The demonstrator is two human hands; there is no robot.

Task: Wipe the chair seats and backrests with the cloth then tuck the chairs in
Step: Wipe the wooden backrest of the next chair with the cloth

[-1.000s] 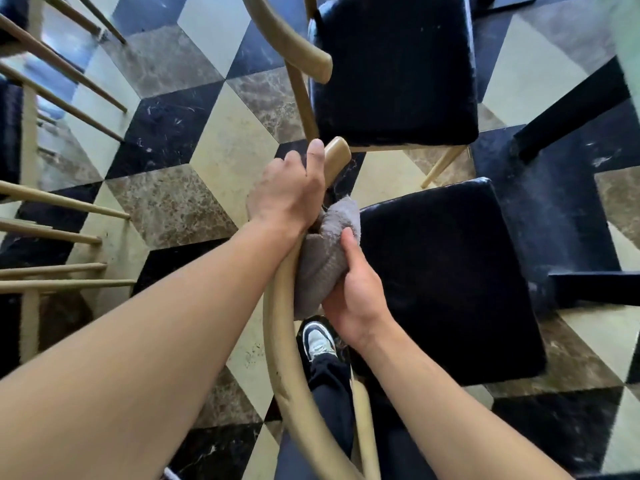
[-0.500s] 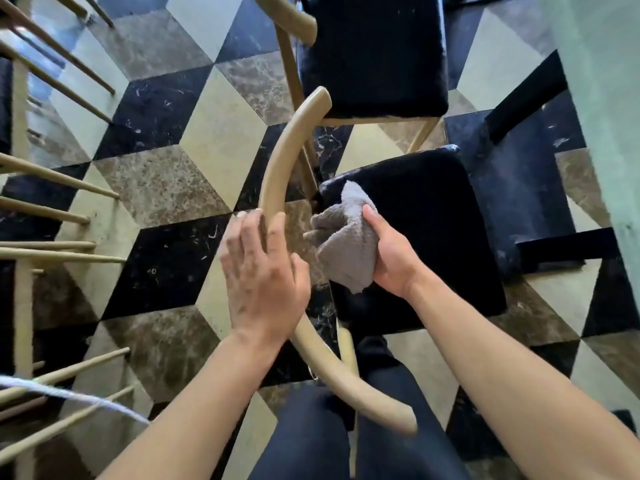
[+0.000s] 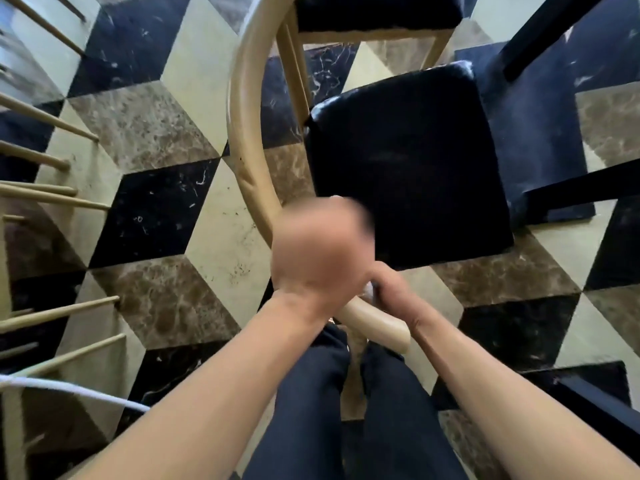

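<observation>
Below me stands a chair with a black padded seat point(image 3: 408, 168) and a curved tan wooden backrest rail point(image 3: 242, 116). My left hand point(image 3: 322, 247) is motion-blurred over the near part of the rail, so its grip is unclear. My right hand point(image 3: 391, 285) sits just right of it, near the rail's end, partly hidden behind the left hand. Only a pale sliver of the grey cloth point(image 3: 369, 289) shows between the two hands, under my right fingers. A second chair with a black seat point(image 3: 377, 8) stands beyond, at the top edge.
Tan chair legs and rungs point(image 3: 52, 116) stick in from the left. Black table legs point(image 3: 554, 29) cross the right side. A white cord point(image 3: 69, 389) curves in at lower left. My dark trouser legs point(image 3: 329, 393) stand against the chair's back on a cube-patterned marble floor.
Both hands have slid down the rail toward its near end. The cloth, plainly visible in my right hand before, is now almost hidden behind my left hand. The camera has come closer.
</observation>
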